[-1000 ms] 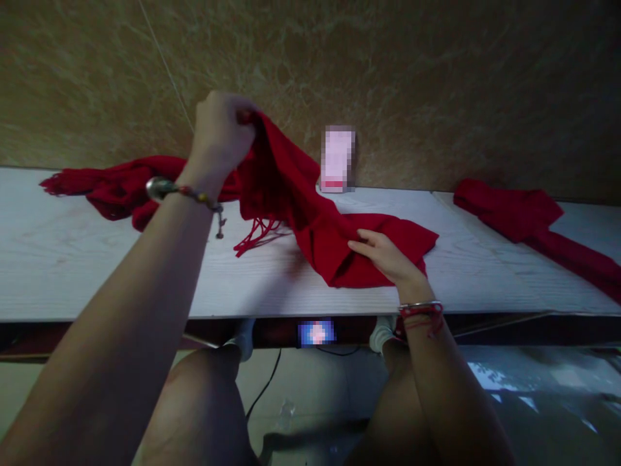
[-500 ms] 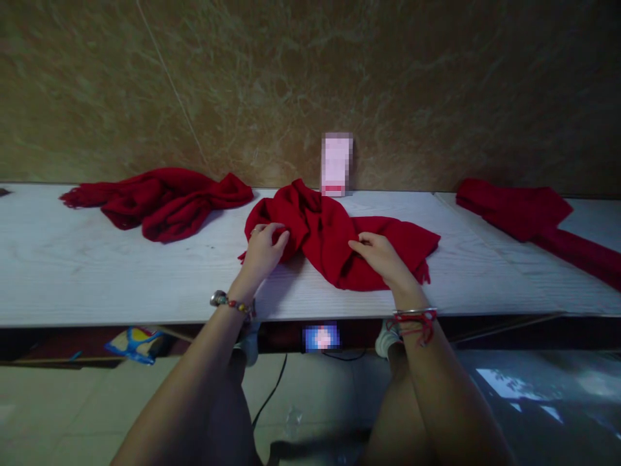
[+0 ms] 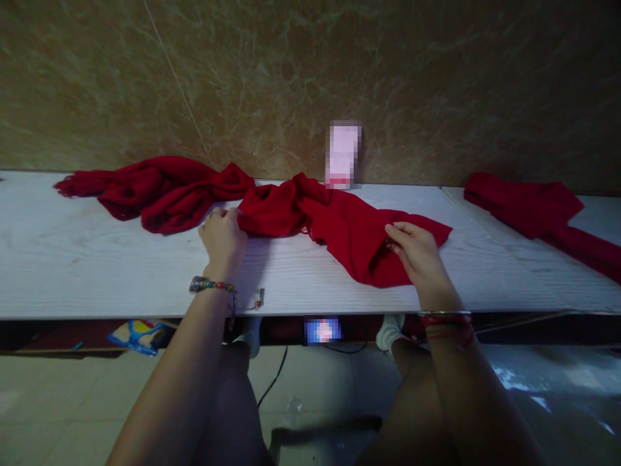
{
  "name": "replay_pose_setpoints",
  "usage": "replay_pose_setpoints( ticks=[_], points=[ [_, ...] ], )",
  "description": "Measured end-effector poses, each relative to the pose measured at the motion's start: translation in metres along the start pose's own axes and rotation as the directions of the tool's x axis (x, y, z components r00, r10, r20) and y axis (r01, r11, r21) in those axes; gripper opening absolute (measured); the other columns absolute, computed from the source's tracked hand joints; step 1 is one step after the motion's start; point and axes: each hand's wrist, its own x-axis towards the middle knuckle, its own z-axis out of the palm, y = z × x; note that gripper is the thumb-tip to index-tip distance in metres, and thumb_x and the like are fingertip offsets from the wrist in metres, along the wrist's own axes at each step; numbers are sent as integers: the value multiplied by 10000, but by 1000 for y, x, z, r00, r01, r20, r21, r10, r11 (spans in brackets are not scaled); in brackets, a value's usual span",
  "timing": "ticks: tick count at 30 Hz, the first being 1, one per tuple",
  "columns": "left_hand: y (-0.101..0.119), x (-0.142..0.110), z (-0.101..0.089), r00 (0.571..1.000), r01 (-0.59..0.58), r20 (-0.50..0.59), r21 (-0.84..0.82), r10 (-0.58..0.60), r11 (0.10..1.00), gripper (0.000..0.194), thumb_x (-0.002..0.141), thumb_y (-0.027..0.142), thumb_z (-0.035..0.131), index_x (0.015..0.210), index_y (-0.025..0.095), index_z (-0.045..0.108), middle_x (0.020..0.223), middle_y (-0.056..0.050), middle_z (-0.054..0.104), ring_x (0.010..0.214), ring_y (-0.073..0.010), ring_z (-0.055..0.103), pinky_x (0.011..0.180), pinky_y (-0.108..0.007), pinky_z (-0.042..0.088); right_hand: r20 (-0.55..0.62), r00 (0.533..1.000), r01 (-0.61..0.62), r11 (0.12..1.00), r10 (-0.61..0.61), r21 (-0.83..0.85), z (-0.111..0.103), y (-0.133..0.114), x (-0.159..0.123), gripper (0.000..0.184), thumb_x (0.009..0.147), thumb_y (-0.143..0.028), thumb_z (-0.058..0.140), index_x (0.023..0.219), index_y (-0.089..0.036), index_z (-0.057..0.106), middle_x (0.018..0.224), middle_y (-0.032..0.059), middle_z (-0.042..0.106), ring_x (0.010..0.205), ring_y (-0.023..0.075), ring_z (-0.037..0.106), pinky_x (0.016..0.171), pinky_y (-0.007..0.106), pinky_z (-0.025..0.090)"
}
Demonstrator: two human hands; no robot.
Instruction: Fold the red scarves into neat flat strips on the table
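The middle cloth [image 3: 349, 223] lies crumpled along the surface [image 3: 310, 288], between two other red cloths. The right hand [image 3: 418, 252] pinches its fold; the left hand [image 3: 223, 238] is at its left end, its grip hidden, so one cannot tell its state.

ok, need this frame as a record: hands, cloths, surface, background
left hand: at left end of middle red cloth; grip hidden
right hand: pinching a fold near that cloth's right end
left red cloth: crumpled, fringed end leftmost
right red cloth: apart, runs out of frame
surface: white wood-grain tabletop
background: brown veined wall, pixelated pink item
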Motion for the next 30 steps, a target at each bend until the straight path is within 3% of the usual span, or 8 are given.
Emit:
replay_pose_setpoints(
  ticks=[3,5,7,9,14,19,25,30],
  points=[
    [10,-9,-2,998,13,63,-60,-10,998,544,702,43,550,1216,218,587,1234,-173,534,1132,-368,525,879,-511,440,59,998,-13,999,15,-43,1,0,-2,242,485,-382,738,579,-205,602,547,-43,558,526,93,487,508,239,407],
    [29,-22,2,983,-131,104,-175,151,976,548,691,86,585,1221,225,579,1220,-129,552,1131,-316,529,910,-452,449,98,995,-1,997,8,-75,5,1,-4,251,484,-387,741,582,-201,604,551,-41,560,531,96,495,517,244,417],
    [49,-33,7,956,-242,83,-312,281,919,395,768,185,554,1159,184,612,1138,-113,602,1067,-261,556,906,-391,449,131,991,22,995,-9,-102,9,1,-5,259,497,-398,735,596,-199,603,570,-36,567,551,104,512,534,253,432],
    [64,-39,12,959,-199,115,-385,261,901,279,836,256,493,1031,143,659,966,-98,664,922,-221,596,860,-346,455,158,987,44,990,-23,-133,14,1,-5,263,513,-406,727,612,-198,601,587,-32,571,567,109,522,548,262,441],
    [76,-39,18,955,21,276,-439,112,898,341,878,370,455,751,137,670,677,-51,650,689,-185,593,669,-279,432,153,986,87,985,-64,-147,19,-2,-7,224,544,-384,704,613,-199,598,558,-41,546,557,110,513,554,269,438],
    [78,-40,17,948,71,306,-466,85,882,200,831,257,511,801,137,668,704,-37,654,678,-171,585,621,-261,395,110,989,111,987,-99,-113,18,-2,-7,169,564,-341,679,616,-206,594,555,-40,551,550,113,515,533,265,433],
    [79,-46,19,928,96,360,-488,99,868,223,806,246,528,602,174,580,619,-14,612,636,-164,557,608,-270,362,52,995,93,990,-88,-109,15,1,-4,164,577,-337,680,613,-213,579,565,-31,564,553,121,524,500,261,427],
    [78,-46,25,923,148,371,-583,100,799,157,771,220,517,628,169,557,621,5,570,619,-139,521,575,-253,323,59,996,70,993,-64,-97,17,2,-4,161,575,-327,688,617,-200,599,556,-30,573,551,119,531,500,255,429]
  ],
)
